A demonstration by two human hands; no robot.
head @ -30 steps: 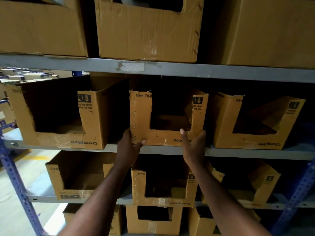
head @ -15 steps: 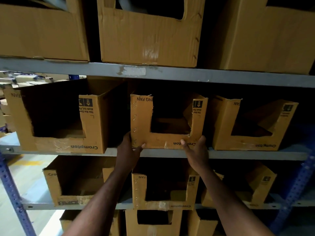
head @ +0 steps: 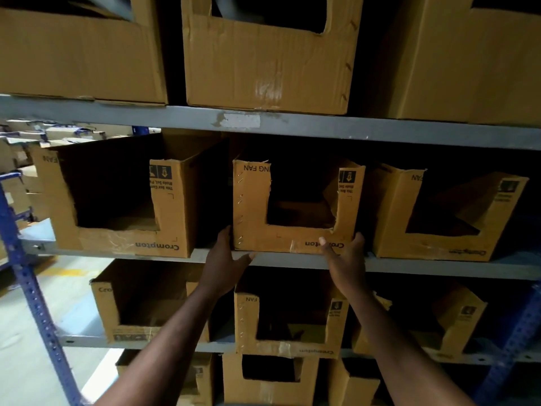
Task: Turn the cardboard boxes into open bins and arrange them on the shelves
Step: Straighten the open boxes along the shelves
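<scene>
Cardboard bin (head: pixel 295 241) with the cut-out front is sat on the middle shelf (head: pixel 439 271), just right of a wider bin (head: pixel 123 241). It's gripped low down: left hand (head: pixel 225 259) and right hand (head: pixel 347 259) are wrapped round its bottom corners, fingers (head: pixel 359 238) curled. Arranging step, looks like; next it probably needs squaring up and letting go.
</scene>
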